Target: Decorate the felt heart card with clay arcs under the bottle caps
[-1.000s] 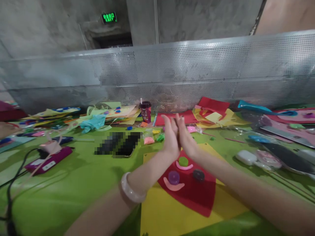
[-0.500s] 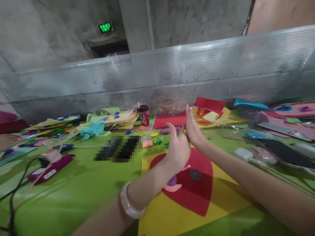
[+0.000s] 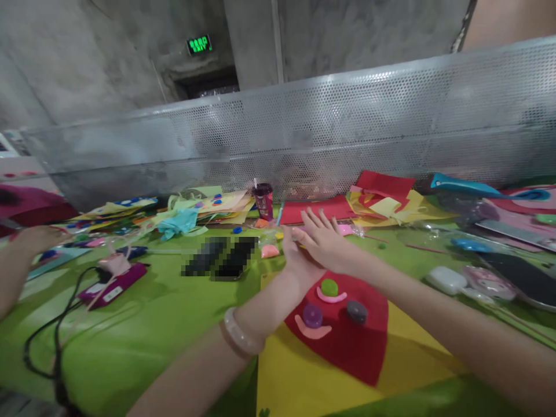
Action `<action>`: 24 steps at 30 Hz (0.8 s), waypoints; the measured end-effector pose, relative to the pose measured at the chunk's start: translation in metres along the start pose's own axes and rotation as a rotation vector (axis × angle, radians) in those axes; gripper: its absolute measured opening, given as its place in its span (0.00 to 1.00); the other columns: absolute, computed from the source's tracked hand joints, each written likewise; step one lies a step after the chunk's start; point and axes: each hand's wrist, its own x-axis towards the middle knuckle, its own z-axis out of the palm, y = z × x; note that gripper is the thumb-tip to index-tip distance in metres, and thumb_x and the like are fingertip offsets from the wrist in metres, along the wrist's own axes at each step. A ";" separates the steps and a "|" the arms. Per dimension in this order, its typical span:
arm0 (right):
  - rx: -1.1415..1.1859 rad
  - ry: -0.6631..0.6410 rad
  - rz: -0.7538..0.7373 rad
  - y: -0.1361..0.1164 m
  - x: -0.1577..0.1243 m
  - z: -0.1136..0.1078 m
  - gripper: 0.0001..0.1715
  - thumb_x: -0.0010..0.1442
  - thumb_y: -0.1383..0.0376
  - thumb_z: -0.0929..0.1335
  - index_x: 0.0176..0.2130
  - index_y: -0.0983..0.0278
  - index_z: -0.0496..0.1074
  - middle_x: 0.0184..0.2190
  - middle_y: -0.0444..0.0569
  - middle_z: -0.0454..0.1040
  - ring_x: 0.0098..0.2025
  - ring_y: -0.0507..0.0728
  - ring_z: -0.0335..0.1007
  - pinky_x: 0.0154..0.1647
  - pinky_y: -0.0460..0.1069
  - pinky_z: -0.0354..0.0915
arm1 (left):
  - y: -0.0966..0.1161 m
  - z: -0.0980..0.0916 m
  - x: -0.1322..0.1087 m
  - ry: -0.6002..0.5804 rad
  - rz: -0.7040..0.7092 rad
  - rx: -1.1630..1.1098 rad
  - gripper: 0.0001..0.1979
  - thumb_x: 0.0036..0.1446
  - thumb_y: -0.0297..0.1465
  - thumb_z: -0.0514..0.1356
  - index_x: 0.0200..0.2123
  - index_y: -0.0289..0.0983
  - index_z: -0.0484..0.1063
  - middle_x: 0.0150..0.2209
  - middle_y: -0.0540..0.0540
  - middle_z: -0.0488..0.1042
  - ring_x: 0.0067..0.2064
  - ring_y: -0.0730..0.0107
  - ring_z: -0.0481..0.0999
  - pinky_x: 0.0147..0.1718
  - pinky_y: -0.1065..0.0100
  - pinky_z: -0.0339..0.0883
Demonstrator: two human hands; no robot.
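Note:
Palm against palm, my left hand [image 3: 299, 263] and my right hand [image 3: 325, 240] meet above the far edge of a red heart-shaped piece [image 3: 339, 347]. My right hand lies across the left, its fingers stretched out and spread. The left fingers are partly covered but look extended. Whether anything sits between the palms is hidden. The heart lies on a yellow sheet [image 3: 282, 376]. On the heart are a purple disc [image 3: 313, 316], a green disc [image 3: 329, 287], a grey disc [image 3: 357, 311] and curved pink clay strips [image 3: 313, 332].
Left on the green table are a purple power strip [image 3: 115, 286] with black cables and blurred-out dark rectangles [image 3: 234, 258]. A lidded cup [image 3: 263, 201] stands behind. A white case [image 3: 446, 280] and a phone [image 3: 521, 275] lie right. Another person's arm [image 3: 17, 266] reaches in from the left.
My hands have turned from upright, palms facing, to my right hand lying over the left. The view has shifted slightly, and the green disc on the heart now shows.

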 end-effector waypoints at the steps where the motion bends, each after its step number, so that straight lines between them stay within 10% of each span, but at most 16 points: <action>1: 0.004 0.000 0.000 0.002 0.001 -0.009 0.36 0.66 0.48 0.54 0.60 0.70 0.59 0.61 0.60 0.54 0.64 0.71 0.42 0.61 0.70 0.44 | 0.003 -0.001 -0.001 0.032 -0.021 -0.123 0.16 0.62 0.39 0.54 0.48 0.35 0.66 0.47 0.42 0.69 0.44 0.65 0.72 0.42 0.58 0.68; 6: -0.055 0.127 -0.114 0.019 -0.023 -0.032 0.34 0.65 0.47 0.54 0.56 0.66 0.65 0.61 0.56 0.57 0.63 0.66 0.50 0.60 0.67 0.52 | 0.022 -0.008 -0.004 0.101 -0.126 -0.597 0.34 0.60 0.54 0.37 0.35 0.32 0.70 0.38 0.40 0.72 0.37 0.66 0.72 0.38 0.66 0.68; 14: -0.119 0.384 -0.399 0.034 -0.059 -0.010 0.12 0.65 0.62 0.63 0.41 0.62 0.75 0.47 0.54 0.71 0.51 0.61 0.64 0.50 0.61 0.65 | 0.030 0.005 -0.020 -0.044 -0.269 -0.826 0.43 0.56 0.59 0.36 0.55 0.31 0.64 0.56 0.36 0.65 0.40 0.67 0.73 0.26 0.73 0.65; 20: 0.017 0.389 -0.294 0.026 -0.075 -0.033 0.07 0.61 0.67 0.65 0.38 0.62 0.74 0.38 0.48 0.75 0.41 0.54 0.72 0.44 0.48 0.70 | 0.018 0.005 -0.023 -0.033 -0.214 -0.578 0.32 0.63 0.50 0.40 0.51 0.31 0.67 0.53 0.37 0.68 0.44 0.67 0.74 0.40 0.71 0.67; 24: 0.043 0.326 -0.084 0.036 -0.094 -0.043 0.07 0.60 0.63 0.66 0.37 0.59 0.74 0.34 0.42 0.77 0.34 0.52 0.74 0.33 0.43 0.71 | 0.014 -0.013 -0.030 -0.297 -0.027 0.078 0.19 0.55 0.38 0.62 0.49 0.39 0.70 0.47 0.43 0.73 0.42 0.68 0.75 0.42 0.68 0.68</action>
